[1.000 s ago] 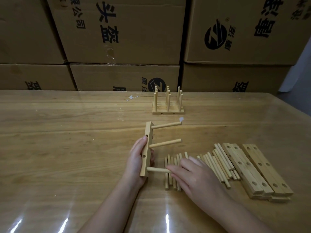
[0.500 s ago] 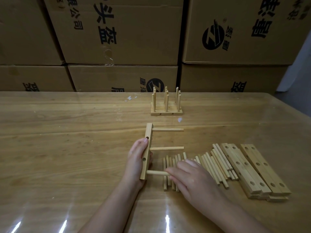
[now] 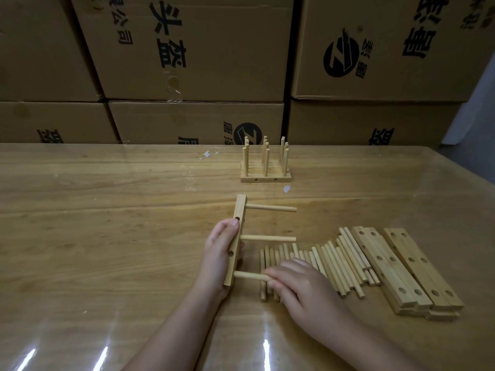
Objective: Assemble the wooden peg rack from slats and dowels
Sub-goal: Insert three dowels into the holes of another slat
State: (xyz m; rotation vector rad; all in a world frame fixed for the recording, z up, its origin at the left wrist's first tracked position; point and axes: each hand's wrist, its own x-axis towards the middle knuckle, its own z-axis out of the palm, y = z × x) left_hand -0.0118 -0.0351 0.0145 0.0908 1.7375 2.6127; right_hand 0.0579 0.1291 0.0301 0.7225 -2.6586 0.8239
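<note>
A wooden slat (image 3: 237, 236) stands on its long edge on the table, and my left hand (image 3: 221, 257) grips it from the left side. Two dowels (image 3: 267, 239) stick out of it to the right, lying level. My right hand (image 3: 302, 293) pinches a third dowel (image 3: 250, 276) whose left end sits in the slat's nearest hole. Loose dowels (image 3: 329, 261) lie in a row just right of the slat, partly under my right hand. Spare slats (image 3: 401, 269) with holes are stacked at the right.
A finished peg rack (image 3: 265, 167) stands upright further back on the wooden table (image 3: 107, 236). Stacked cardboard boxes (image 3: 192, 49) form a wall behind the table's far edge. The table's right edge shows at the far right.
The slat has turned so that its two upper dowels, tilted upward before, now lie level. My right hand still holds the third dowel at the nearest hole.
</note>
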